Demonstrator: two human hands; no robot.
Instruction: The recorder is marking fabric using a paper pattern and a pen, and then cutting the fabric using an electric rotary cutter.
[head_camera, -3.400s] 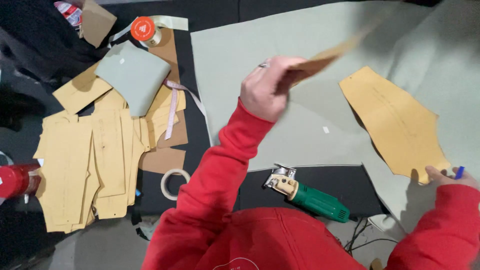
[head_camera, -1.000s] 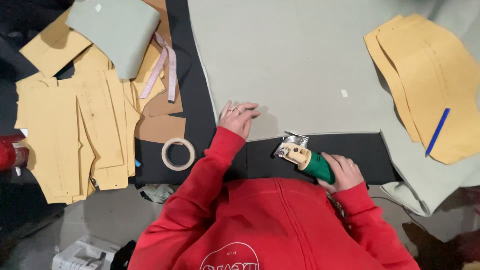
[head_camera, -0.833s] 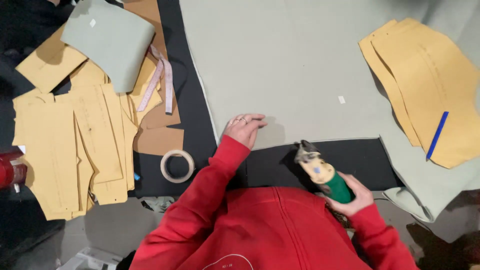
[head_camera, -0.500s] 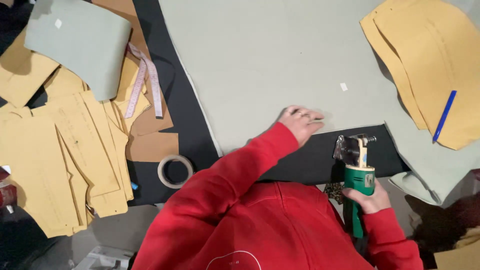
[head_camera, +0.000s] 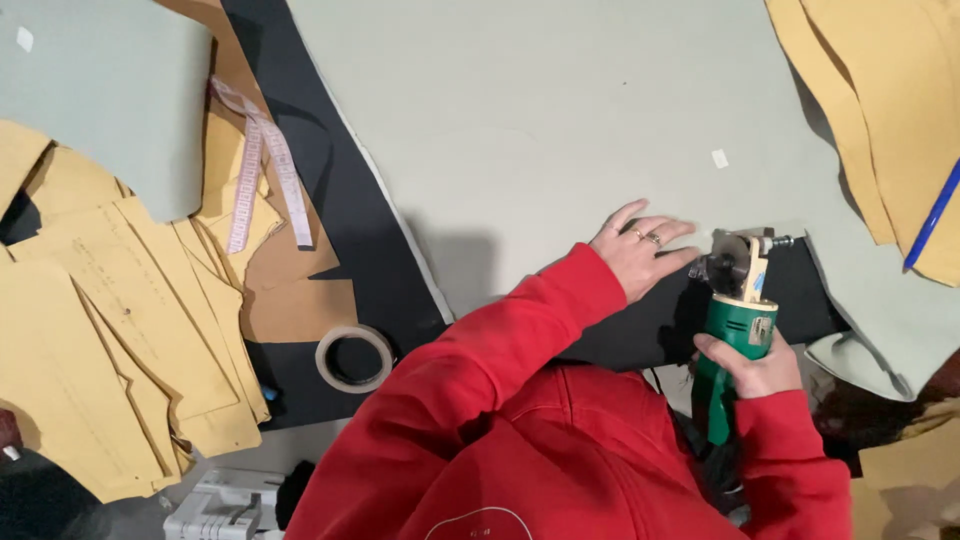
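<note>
Cutter (head_camera: 738, 300) at fabric sheet (head_camera: 560, 130) edge

Ahead of our left hand (head_camera: 640, 255) the grey-green fabric (head_camera: 560, 120) lies flat and bare, so we have open room to pass forward and to the left over it. Just to its right the rotary cutter (head_camera: 738, 300), gripped by our right hand (head_camera: 752, 365), blocks the way, its head almost touching our fingertips. Further right, the yellow paper patterns (head_camera: 880, 110) with a blue pen (head_camera: 932, 215) take the place. Far to the left, a tape roll (head_camera: 353, 357), a measuring tape (head_camera: 262, 165) and more pattern pieces (head_camera: 110, 330) crowd the table.
</note>
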